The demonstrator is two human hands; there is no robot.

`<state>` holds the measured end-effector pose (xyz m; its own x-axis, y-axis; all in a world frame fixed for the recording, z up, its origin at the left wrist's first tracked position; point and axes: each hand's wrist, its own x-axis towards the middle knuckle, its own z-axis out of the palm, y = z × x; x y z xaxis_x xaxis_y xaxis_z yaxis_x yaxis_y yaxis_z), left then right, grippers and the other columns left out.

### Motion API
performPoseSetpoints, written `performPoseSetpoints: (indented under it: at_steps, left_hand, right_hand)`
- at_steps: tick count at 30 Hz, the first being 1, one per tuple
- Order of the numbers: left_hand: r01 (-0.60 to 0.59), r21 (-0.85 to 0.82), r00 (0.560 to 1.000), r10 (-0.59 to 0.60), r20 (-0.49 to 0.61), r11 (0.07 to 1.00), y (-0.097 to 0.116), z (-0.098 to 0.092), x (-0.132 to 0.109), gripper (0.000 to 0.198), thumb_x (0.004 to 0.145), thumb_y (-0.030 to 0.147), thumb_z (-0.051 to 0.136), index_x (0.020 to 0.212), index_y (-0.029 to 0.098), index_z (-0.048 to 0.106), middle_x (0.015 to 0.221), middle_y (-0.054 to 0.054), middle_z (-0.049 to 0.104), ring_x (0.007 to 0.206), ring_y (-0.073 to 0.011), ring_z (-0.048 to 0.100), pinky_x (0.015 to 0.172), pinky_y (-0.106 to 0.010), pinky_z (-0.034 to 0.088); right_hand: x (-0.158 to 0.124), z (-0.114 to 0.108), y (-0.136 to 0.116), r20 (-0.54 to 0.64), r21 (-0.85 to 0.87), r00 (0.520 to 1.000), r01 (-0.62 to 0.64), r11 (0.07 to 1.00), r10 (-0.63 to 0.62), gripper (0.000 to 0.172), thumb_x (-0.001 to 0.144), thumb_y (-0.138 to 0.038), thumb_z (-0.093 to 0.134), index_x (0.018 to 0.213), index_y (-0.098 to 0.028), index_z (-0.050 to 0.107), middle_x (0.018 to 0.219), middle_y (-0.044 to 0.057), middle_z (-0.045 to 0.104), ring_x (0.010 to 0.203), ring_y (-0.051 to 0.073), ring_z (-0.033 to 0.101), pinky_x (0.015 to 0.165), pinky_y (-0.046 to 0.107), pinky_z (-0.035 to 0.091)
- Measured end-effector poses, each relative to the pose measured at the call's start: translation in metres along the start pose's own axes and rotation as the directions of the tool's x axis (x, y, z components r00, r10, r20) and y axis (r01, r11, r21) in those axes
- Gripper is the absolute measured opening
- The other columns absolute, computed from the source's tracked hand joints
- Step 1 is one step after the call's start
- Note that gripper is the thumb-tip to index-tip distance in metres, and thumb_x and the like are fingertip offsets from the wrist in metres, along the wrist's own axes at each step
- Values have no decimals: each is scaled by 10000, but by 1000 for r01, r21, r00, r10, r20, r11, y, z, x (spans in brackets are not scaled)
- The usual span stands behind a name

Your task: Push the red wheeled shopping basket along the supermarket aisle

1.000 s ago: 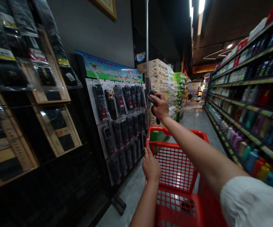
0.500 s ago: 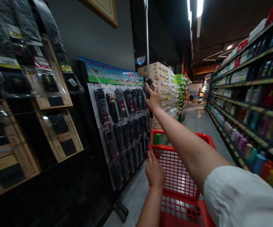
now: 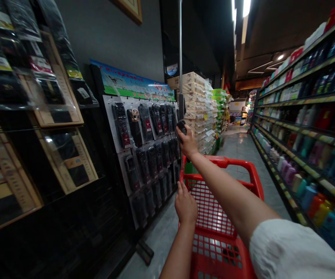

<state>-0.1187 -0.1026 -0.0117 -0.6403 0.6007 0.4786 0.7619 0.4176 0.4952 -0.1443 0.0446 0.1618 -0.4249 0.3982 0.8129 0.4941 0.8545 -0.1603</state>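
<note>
My right hand (image 3: 188, 140) reaches forward, its fingers closed round a dark rounded piece (image 3: 181, 128) that sits in line with an upright metal pole (image 3: 180, 50). Just above that hand the pole has a black sleeve (image 3: 181, 106). Lower and nearer, my left hand (image 3: 186, 204) is at the left edge of the red shopping cart (image 3: 243, 163), back of the hand toward me. Its fingers point up and bend away, close to the pole's line. What lies inside that hand is hidden.
A rack of packaged dark belts (image 3: 146, 122) stands left, with boxed and bagged goods (image 3: 73, 162) nearer. Stacked packs (image 3: 194, 93) lie beyond the cart. Shelves of bottles (image 3: 309, 193) line the right side. The tiled aisle (image 3: 237, 145) runs ahead between them.
My right hand has come lower with the dark rounded piece, and the black sleeve now shows above it. My left hand and the cart have shifted slightly left in view.
</note>
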Motion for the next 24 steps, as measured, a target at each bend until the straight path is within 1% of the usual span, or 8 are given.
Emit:
performPoseSetpoints:
  at_steps: [3, 6, 9, 14, 15, 17, 20, 24]
  left_hand:
    - [14, -62, 1000, -14, -2, 998, -1, 1, 0, 569, 869, 82, 415, 1422, 119, 542, 1525, -192, 447, 1173, -272, 654, 997, -383, 513]
    - [53, -147, 999, -54, -2, 988, -1, 2, 1, 574, 862, 78, 420, 1423, 113, 539, 1518, -196, 457, 1205, -282, 637, 1013, -388, 499]
    - [96, -308, 993, -111, -34, 947, -1, 2, 4, 561, 870, 81, 418, 1415, 122, 546, 1467, -196, 522, 1261, -284, 600, 1055, -410, 469]
    - [177, -560, 967, -249, -54, 809, -6, 4, 10, 493, 894, 106, 404, 1348, 88, 596, 1339, -204, 633, 1261, -273, 598, 1101, -411, 430]
    - [186, -600, 959, -276, -61, 778, -8, 5, 12, 474, 900, 115, 401, 1322, 87, 613, 1332, -198, 639, 1266, -265, 593, 1108, -400, 423]
    - [196, -680, 940, -332, -74, 706, -10, 7, 15, 426, 909, 140, 406, 1257, 112, 652, 1311, -172, 658, 1259, -246, 597, 1110, -381, 420]
    - [241, -825, 906, -424, 2, 511, -14, 9, 20, 353, 914, 188, 450, 1181, 135, 675, 1256, -153, 689, 1202, -229, 633, 1078, -372, 451]
    - [344, -935, 838, -477, 265, 84, -24, 0, 23, 374, 957, 239, 410, 1185, 72, 655, 1211, -218, 690, 1134, -217, 674, 1042, -354, 485]
  right_hand:
    - [-23, 7, 14, 110, -30, 991, 82, 996, -78, 621, 917, -137, 467, 1521, -268, 412, 1559, 146, 286, 1285, 290, 425, 1075, 448, 395]
    - [-43, 6, 27, 242, -61, 954, 196, 979, -176, 592, 940, -152, 458, 1515, -286, 420, 1552, 145, 330, 1257, 281, 450, 1046, 436, 409]
    - [-61, -1, 36, 379, -98, 888, 317, 943, -259, 553, 974, -164, 411, 1504, -323, 433, 1506, 140, 412, 1203, 276, 488, 1010, 440, 421]
    - [-95, -9, 37, 598, -73, 722, 482, 873, -348, 491, 988, -212, 419, 1462, -318, 493, 1349, 139, 556, 1112, 286, 537, 907, 425, 457]
    - [-102, -9, 35, 618, -70, 707, 486, 871, -345, 492, 986, -209, 422, 1462, -314, 491, 1332, 136, 569, 1097, 284, 545, 887, 420, 463]
    - [-115, -9, 30, 630, -80, 709, 465, 882, -317, 496, 986, -198, 411, 1466, -305, 483, 1322, 133, 580, 1068, 280, 558, 851, 411, 471]
    - [-136, -12, 21, 618, -79, 729, 430, 900, -294, 474, 1000, -211, 381, 1452, -291, 497, 1328, 130, 583, 1065, 284, 555, 831, 411, 478]
    - [-167, -20, 15, 613, 18, 711, 423, 906, -345, 476, 1001, -220, 386, 1457, -315, 487, 1327, 112, 589, 1062, 267, 551, 840, 398, 483]
